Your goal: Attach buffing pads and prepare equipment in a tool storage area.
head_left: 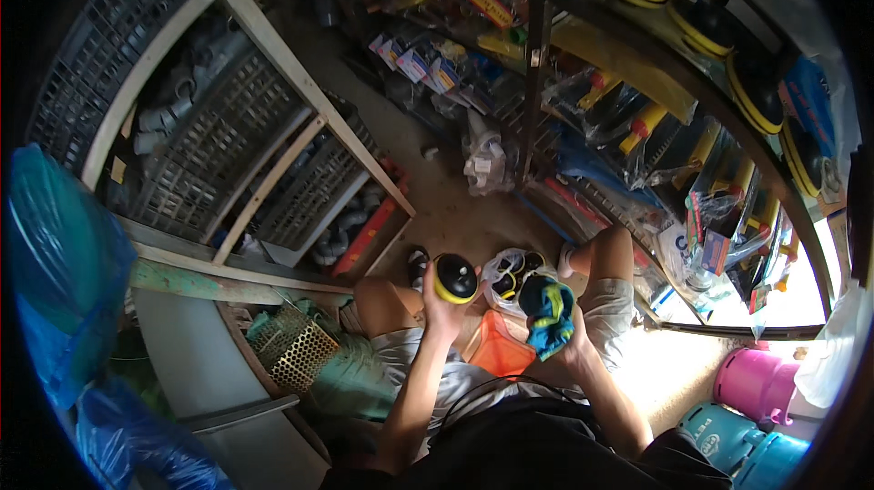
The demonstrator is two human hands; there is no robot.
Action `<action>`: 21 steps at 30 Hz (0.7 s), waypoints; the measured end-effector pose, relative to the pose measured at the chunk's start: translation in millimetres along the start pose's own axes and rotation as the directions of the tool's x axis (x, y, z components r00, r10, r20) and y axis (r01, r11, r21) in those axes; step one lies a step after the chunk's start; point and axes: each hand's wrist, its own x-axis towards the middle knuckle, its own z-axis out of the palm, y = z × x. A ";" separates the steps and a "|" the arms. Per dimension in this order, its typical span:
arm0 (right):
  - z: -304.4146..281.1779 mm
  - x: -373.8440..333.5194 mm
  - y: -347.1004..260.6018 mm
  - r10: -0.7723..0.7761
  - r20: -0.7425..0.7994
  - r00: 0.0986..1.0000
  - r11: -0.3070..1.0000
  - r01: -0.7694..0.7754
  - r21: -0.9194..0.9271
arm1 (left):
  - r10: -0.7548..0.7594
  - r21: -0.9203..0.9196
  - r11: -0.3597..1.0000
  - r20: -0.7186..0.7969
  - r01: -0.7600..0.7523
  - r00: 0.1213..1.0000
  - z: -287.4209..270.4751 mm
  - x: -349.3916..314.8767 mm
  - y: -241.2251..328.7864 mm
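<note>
Between my bent knees, my left hand point(442, 315) is closed round a black disc with a yellow rim point(455, 279). Its shiny black face is tilted up. My right hand point(575, 344) grips a crumpled teal and blue cloth with yellow-green stripes point(552, 317), a little to the right of the disc and apart from it. The fingers of that hand are partly hidden by the cloth. Just beyond, between my feet, a clear plastic bag point(492, 271) holds several similar black and yellow discs point(506, 285).
Bright orange material point(499, 344) lies between my thighs. At right, a shelf point(692, 89) bears more black-and-yellow discs point(701, 27) and bagged tools point(646, 126). Crates point(218, 117) in a wooden frame stand at left. Pink point(751, 381) and teal gas cylinders point(719, 426) sit at lower right.
</note>
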 end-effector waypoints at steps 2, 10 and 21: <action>13.3 -24.3 12.1 -0.162 -0.216 0.963 0.984 0.141 -0.111 | 0.059 -0.096 0.994 0.162 -0.044 0.985 6.6 -34.6 17.8; 89.0 -45.7 44.0 -0.289 -0.266 0.920 0.856 0.124 -0.502 | 0.283 0.195 0.937 0.057 -0.288 0.957 32.3 -117.1 -4.1; 243.8 10.7 159.7 -0.306 0.651 0.695 -0.723 0.275 -0.634 | 0.700 0.643 0.141 0.472 -0.752 0.535 112.8 -196.1 20.8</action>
